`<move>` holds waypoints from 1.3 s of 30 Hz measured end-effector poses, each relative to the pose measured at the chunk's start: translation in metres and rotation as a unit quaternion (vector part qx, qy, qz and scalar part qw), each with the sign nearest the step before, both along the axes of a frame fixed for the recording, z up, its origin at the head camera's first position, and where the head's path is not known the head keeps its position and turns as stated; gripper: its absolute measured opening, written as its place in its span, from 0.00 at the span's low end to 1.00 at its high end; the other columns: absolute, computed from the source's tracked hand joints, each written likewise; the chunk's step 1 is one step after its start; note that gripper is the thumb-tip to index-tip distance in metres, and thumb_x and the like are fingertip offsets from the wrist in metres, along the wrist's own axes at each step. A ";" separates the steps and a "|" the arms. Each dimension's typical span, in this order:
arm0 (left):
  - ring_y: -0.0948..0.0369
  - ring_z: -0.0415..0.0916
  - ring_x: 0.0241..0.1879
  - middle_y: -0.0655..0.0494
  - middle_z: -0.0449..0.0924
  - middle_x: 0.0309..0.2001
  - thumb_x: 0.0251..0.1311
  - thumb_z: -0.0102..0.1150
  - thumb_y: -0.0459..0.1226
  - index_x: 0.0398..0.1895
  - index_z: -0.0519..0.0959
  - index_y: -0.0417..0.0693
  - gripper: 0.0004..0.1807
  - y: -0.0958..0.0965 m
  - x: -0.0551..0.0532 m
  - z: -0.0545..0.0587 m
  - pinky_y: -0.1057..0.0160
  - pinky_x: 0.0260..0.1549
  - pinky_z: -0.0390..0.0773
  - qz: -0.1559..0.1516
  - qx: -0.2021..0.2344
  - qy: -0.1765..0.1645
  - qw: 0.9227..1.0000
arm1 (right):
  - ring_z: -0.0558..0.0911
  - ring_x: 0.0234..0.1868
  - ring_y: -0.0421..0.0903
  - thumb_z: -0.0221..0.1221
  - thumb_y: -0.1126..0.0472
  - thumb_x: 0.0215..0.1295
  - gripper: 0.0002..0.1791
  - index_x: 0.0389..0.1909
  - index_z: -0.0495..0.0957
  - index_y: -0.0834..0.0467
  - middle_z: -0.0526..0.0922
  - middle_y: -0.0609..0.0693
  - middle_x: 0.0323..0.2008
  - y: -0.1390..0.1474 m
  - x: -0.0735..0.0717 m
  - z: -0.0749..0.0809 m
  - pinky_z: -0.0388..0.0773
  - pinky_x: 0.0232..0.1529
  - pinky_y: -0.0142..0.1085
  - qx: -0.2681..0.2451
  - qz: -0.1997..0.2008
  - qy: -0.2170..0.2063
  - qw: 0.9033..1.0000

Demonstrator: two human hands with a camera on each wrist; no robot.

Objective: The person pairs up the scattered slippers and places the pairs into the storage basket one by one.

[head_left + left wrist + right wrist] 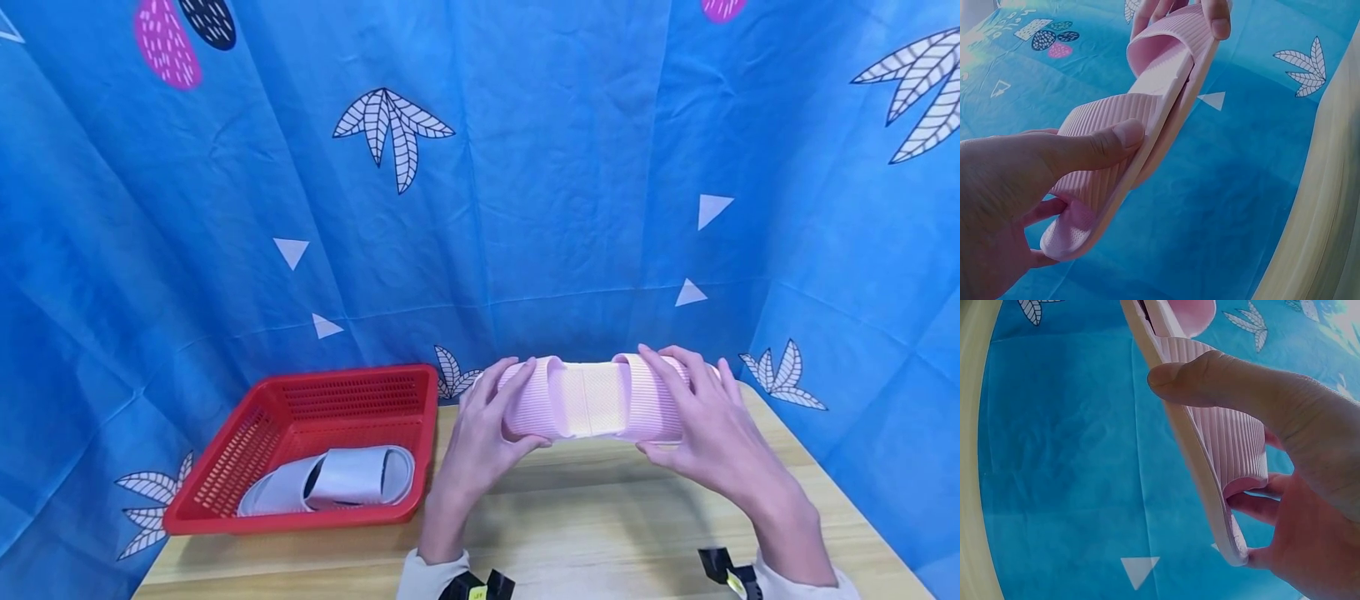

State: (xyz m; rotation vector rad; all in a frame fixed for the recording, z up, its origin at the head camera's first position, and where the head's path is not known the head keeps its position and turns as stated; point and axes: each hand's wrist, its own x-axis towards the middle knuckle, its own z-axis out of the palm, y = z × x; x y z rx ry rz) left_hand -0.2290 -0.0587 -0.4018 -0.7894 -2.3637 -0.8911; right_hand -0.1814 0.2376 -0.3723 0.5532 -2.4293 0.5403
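A pair of pink slippers (pixel 588 400) with ribbed straps is held up above the wooden table, fitted together lengthwise with a strap near each end. My left hand (pixel 480 429) grips the left end; in the left wrist view its thumb lies across the ribbed strap (pixel 1110 112) and the other fingers wrap beneath. At the opposite end, my right hand (pixel 708 433) holds the other strap, with its thumb along the sole edge (pixel 1188 434) in the right wrist view. Part of the soles is hidden behind the fingers.
A red plastic basket (pixel 300 523) with slotted walls stands on the table's left side. Light grey slippers (pixel 352 475) lie in it. The wooden table (pixel 570 533) ends against a blue patterned curtain (pixel 555 183) at the back and sides.
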 end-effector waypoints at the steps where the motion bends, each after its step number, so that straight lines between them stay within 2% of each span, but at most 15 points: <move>1: 0.56 0.62 0.72 0.56 0.65 0.73 0.43 0.85 0.48 0.78 0.63 0.70 0.56 0.000 0.000 0.000 0.40 0.65 0.68 0.000 0.000 0.002 1.000 | 0.68 0.63 0.63 0.87 0.61 0.26 0.71 0.79 0.60 0.50 0.68 0.61 0.65 -0.001 0.000 0.000 0.47 0.66 0.77 0.001 0.000 -0.001 1.000; 5: 0.54 0.63 0.71 0.54 0.66 0.72 0.41 0.85 0.47 0.78 0.64 0.67 0.57 0.002 0.000 -0.001 0.38 0.64 0.68 -0.005 0.003 0.012 1.000 | 0.68 0.64 0.63 0.87 0.61 0.26 0.71 0.79 0.60 0.50 0.68 0.61 0.65 -0.004 0.000 -0.002 0.48 0.66 0.77 0.002 0.001 -0.006 1.000; 21: 0.56 0.63 0.71 0.55 0.66 0.73 0.43 0.85 0.47 0.78 0.63 0.69 0.56 0.004 0.001 -0.001 0.39 0.66 0.67 -0.020 0.000 0.015 1.000 | 0.68 0.64 0.62 0.86 0.57 0.30 0.69 0.79 0.60 0.50 0.68 0.60 0.65 -0.022 -0.002 -0.006 0.50 0.66 0.76 0.012 0.013 -0.014 1.000; 31: 0.58 0.60 0.72 0.57 0.65 0.73 0.45 0.84 0.45 0.78 0.63 0.69 0.55 0.007 0.003 -0.003 0.39 0.68 0.63 -0.041 0.020 0.006 0.999 | 0.69 0.66 0.62 0.87 0.53 0.31 0.69 0.78 0.58 0.58 0.68 0.61 0.68 -0.027 -0.002 -0.008 0.56 0.66 0.73 0.013 0.017 -0.030 0.999; 33: 0.58 0.60 0.72 0.57 0.65 0.73 0.45 0.84 0.45 0.78 0.63 0.70 0.55 0.007 0.003 -0.003 0.39 0.68 0.64 -0.043 0.023 0.005 0.999 | 0.69 0.65 0.62 0.87 0.53 0.31 0.68 0.77 0.60 0.58 0.68 0.60 0.67 -0.026 -0.001 -0.007 0.58 0.65 0.73 0.010 0.019 -0.032 0.999; 39: 0.58 0.60 0.72 0.57 0.65 0.72 0.44 0.84 0.45 0.78 0.64 0.70 0.55 0.007 0.001 -0.002 0.38 0.67 0.64 -0.049 0.026 0.002 0.998 | 0.70 0.62 0.59 0.87 0.58 0.28 0.68 0.76 0.61 0.58 0.68 0.59 0.66 -0.022 0.001 -0.006 0.72 0.57 0.66 0.015 0.026 -0.035 0.999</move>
